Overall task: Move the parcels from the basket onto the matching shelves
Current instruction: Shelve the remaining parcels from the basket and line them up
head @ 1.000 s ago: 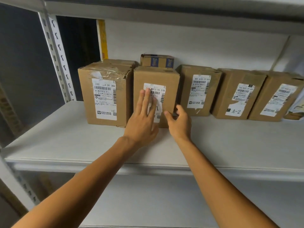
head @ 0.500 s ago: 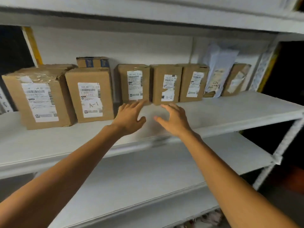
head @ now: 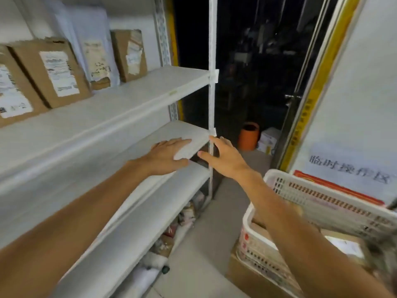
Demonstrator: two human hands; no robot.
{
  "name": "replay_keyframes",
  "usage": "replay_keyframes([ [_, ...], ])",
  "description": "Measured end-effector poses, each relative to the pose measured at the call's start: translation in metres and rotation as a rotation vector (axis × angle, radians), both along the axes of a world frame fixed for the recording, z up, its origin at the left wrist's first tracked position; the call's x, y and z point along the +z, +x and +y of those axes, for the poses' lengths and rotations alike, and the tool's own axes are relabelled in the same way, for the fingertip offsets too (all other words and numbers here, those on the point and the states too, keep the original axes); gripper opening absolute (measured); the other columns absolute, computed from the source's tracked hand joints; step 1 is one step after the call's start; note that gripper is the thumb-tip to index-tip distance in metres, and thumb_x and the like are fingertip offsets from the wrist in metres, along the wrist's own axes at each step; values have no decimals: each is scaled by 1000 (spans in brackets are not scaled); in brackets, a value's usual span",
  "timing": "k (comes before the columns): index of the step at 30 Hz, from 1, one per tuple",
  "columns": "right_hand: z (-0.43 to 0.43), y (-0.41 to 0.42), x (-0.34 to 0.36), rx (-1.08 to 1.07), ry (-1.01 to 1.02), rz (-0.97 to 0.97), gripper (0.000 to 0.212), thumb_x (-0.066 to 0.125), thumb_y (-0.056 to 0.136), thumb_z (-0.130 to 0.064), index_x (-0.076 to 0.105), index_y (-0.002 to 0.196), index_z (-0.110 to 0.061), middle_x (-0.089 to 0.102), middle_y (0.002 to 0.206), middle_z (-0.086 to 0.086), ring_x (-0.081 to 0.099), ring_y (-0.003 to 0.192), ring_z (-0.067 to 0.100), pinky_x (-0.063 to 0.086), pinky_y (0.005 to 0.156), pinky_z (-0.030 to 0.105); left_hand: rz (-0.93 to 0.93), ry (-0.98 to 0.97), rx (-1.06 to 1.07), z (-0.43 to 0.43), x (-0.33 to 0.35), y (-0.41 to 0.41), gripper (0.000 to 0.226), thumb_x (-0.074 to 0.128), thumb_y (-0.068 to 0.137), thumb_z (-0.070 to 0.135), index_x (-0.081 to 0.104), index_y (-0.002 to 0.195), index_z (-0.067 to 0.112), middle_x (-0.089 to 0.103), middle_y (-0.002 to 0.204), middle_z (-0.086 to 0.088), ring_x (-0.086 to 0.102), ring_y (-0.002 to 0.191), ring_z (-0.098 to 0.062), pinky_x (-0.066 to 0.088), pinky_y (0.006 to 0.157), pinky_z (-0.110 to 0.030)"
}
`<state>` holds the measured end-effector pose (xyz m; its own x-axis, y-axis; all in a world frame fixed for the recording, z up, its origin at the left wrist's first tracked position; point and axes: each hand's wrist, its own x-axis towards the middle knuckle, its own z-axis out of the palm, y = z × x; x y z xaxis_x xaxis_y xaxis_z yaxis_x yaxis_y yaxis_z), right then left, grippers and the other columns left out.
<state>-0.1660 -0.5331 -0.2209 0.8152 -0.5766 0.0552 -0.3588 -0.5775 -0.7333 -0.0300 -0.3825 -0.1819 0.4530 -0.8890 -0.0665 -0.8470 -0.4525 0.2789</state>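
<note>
White metal shelving (head: 137, 91) filled the left, its perforated upright post (head: 211, 82) standing against a dark, unlit opening. An orange cylindrical bin (head: 248, 136) sat on the grey floor (head: 206, 244) beyond. At right, a yellow-edged white panel (head: 354, 93) carried blurred Chinese lettering.

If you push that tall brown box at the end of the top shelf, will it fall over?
Probably it could tip. The tall brown box stands upright on a narrow end on the top shelf, so a push high up may topple it. It looks like stiff cardboard, so it should keep its shape. The white mailer bag beside it might stop it falling leftward.
</note>
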Motion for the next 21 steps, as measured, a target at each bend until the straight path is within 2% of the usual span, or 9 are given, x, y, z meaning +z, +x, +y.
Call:
replay_keyframes([
  [3,-40,-51,-38,-132,68,92,77,54,87,-62,26,151,-30,20,158,10,21,145,32,25,116,46,98,49,-95,-56,-36,-32,65,49,95,42,15,150,37,16,158,4,19,144,-22,18,117,-44],
  [8,-80,-130,-103,-290,247,187,71,54,92,-51,27,151,-24,28,157,9,28,143,30,26,113,45,291,137,-233,-135,-106,-76,65,54,94,37,20,149,37,21,157,3,28,141,-23,32,112,-47],
  [10,-93,-153,-127,-356,304,184,66,58,94,-41,32,149,-17,29,156,10,26,143,29,22,115,41,348,171,-297,-168,-133,-95,64,55,94,36,21,148,36,24,156,3,32,139,-23,34,110,-41],
  [12,-107,-171,-148,-406,398,188,65,58,95,-35,31,149,-12,30,155,11,29,142,28,25,113,38,428,189,-395,-200,-160,-113,61,56,94,28,27,148,28,32,153,-2,38,135,-23,33,105,-31],
  [15,-127,-190,-170,-527,529,262,69,55,95,-40,25,152,-13,40,148,15,43,133,28,35,106,37,555,269,-468,-244,-199,-131,59,55,94,20,29,148,20,41,147,-9,46,128,-25,40,105,-37],
  [18,-144,-204,-191,-620,578,296,69,55,95,-41,27,151,-13,42,149,12,44,133,28,37,103,35,568,355,-474,-273,-237,-141,59,55,94,28,29,147,21,40,148,-5,45,129,-21,40,102,-33],
  [21,-160,-219,-214,-712,607,315,67,54,95,-44,31,150,-13,42,149,12,43,134,28,39,105,37,665,383,-420,-297,-272,-149,53,53,95,30,34,145,25,42,147,-5,43,130,-21,38,104,-32],
])
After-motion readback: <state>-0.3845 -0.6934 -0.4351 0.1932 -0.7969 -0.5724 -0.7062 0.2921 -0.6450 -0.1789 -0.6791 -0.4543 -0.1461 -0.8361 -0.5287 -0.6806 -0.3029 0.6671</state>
